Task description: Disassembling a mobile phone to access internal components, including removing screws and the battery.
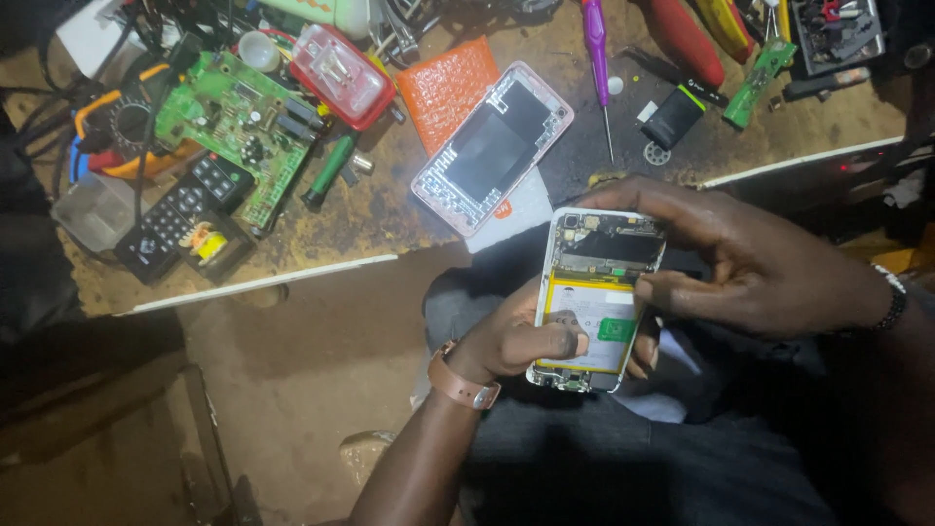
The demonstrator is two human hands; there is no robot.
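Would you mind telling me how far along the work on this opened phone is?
Done: the phone has its back off, battery and board exposed. In hand: the left hand cradles it while the right hand works at its upper edge. Left: it remains open, battery still seated.

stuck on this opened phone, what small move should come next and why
Probably slide the right hand's thumb under the battery's upper edge and lift gently: the left hand already cradles the opened phone, and the right thumb rests at that edge.
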